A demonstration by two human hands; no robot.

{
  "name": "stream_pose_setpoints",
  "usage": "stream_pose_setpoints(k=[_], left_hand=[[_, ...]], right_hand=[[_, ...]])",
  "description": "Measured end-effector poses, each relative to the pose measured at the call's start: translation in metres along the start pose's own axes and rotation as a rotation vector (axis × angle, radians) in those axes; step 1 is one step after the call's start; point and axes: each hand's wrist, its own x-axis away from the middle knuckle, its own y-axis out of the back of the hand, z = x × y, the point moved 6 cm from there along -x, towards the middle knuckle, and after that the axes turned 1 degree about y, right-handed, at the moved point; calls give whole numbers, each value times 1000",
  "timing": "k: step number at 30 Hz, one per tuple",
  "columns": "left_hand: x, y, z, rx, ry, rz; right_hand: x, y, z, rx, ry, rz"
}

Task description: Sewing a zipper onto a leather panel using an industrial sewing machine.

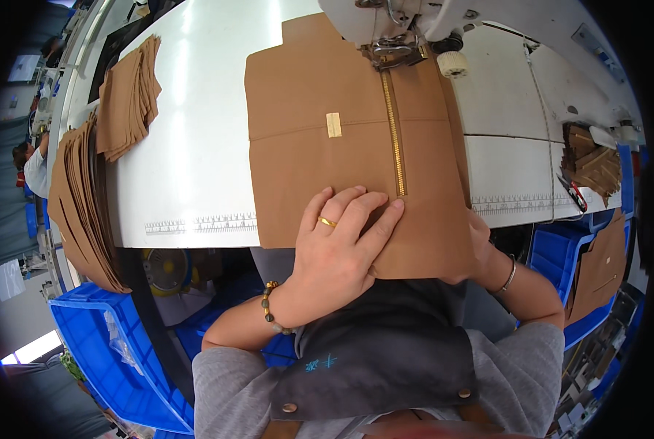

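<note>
Bench [195, 161] beneath, my left hand [335, 235] spreads on the panel [323, 164], right hand [480, 249] at its edge, grip hidden; I'd keep the zip [395, 135] straight.

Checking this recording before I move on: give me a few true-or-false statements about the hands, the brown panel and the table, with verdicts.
1. The left hand rests on the brown panel, near the zipper's lower end. True.
2. The zipper is silver. False: it is gold-coloured.
3. The right hand is at the panel's right edge, partly hidden. True.
4. The left hand wears no ring. False: it wears a gold ring.
5. A beaded bracelet circles the left wrist. True.
6. The red-and-black tool lies on the table's left side. False: it lies on the right.
</note>
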Motion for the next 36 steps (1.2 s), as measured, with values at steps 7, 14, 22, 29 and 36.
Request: stream_pose_setpoints(k=[7, 14, 22, 29, 36], left_hand=[[0, 0, -2, -3, -14, -19], [-3, 3, -10, -105, -39, 32], [-5, 11, -10, -82, -61, 178], [-3, 0, -7, -203, -81, 125], [-12, 1, 9, -153, -207, -56]], right_hand=[[-3, 1, 2, 35, 30, -20], [-3, 8, 1, -2, -1, -29], [-6, 77, -41, -94, -276, -62], [-60, 38, -32, -227, -228, 67], [-50, 25, -15, -70, -81, 89]])
